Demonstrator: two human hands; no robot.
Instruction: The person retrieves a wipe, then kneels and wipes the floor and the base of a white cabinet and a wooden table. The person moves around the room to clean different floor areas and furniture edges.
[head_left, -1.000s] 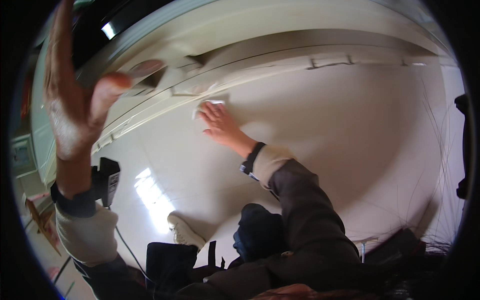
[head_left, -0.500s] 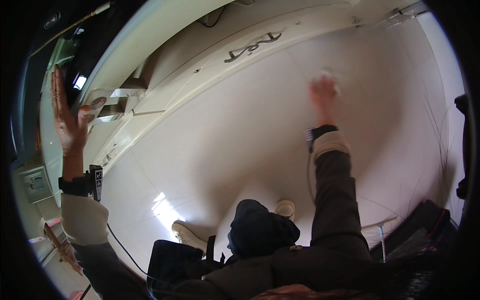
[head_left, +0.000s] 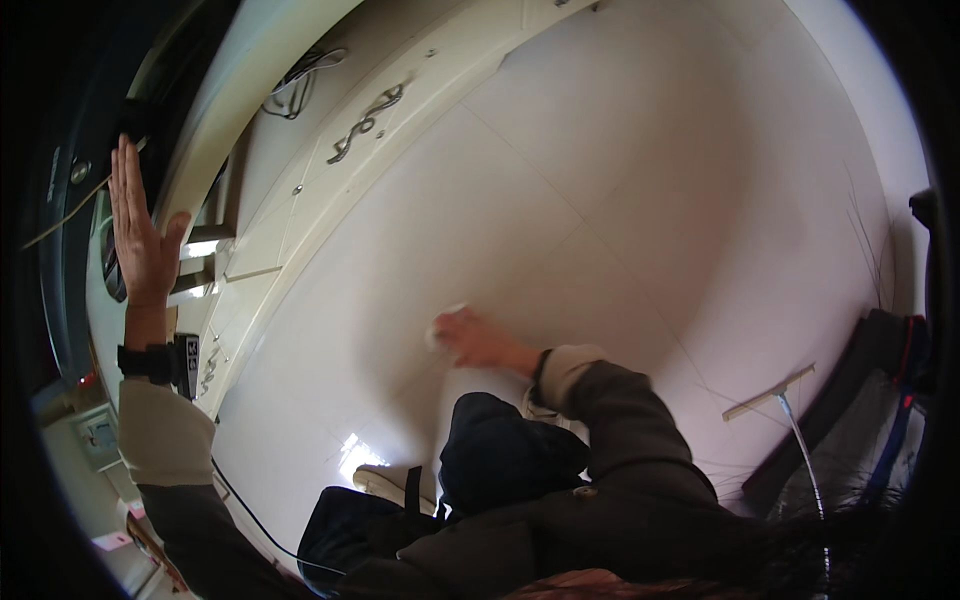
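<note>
My right hand (head_left: pixel 482 342) is in front of my body, its fingers curled round a small white object (head_left: pixel 434 338), perhaps a cloth or wad of tissue; most of it is hidden by the fingers. Beneath it lies the pale tiled floor. Over to the left, my left hand (head_left: pixel 148 262) is raised with its fingers straight and together and the thumb apart, holding nothing. It is nearest to the pale edge of a cabinet (head_left: pixel 205 130) and a dark screen-like panel; whether it touches either I cannot tell.
Cream drawers with a curled metal handle (head_left: pixel 366 124) run along the left. Coiled cables (head_left: pixel 298 85) lie in the cabinet's open shelf. A long-handled floor squeegee (head_left: pixel 768 392) is at the lower right, near a dark bag-like bundle (head_left: pixel 815 420). My shoe (head_left: pixel 385 485) stands below.
My right hand has swept left and back toward my body with the white object. My left hand keeps its flat pose. The view has turned, bringing more of the squeegee in.
</note>
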